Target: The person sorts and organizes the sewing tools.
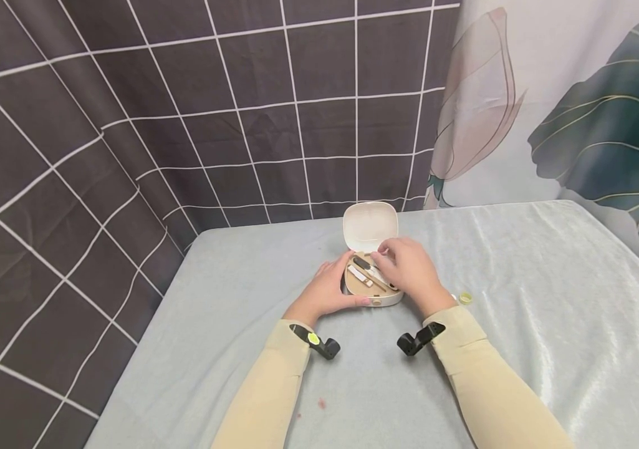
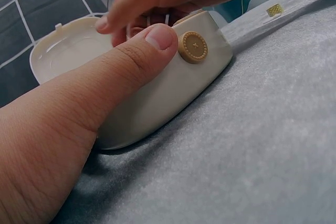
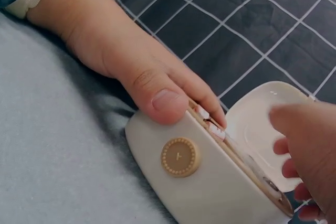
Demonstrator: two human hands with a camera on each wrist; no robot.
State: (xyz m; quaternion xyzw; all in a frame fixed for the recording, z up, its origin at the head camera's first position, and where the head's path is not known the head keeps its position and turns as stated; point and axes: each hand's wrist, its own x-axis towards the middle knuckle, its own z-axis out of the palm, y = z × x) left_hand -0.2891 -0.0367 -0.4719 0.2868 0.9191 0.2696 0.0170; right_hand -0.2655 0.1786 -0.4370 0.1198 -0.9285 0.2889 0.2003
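A small white case (image 1: 386,301) with a tan button-shaped catch (image 3: 180,157) stands on the cloth, its white lid (image 1: 371,226) tipped back. My left hand (image 1: 325,290) grips it from the left, thumb along the front by the catch and fingers round the far side. In the tan tray (image 1: 356,287) lie a white piece with a metal end (image 1: 360,275), a dark-handled tool (image 1: 361,262) and a thin brown stick (image 1: 376,282). Over the tray's right side hovers my right hand (image 1: 409,267), fingers loosely bent and thumb apart from them; nothing shows in its grasp.
A small yellow-green ring (image 1: 466,298) lies on the pale cloth-covered table (image 1: 229,299), right of my right wrist. Behind the table hang a dark checked curtain (image 1: 252,137) and a leaf-patterned one (image 1: 527,100).
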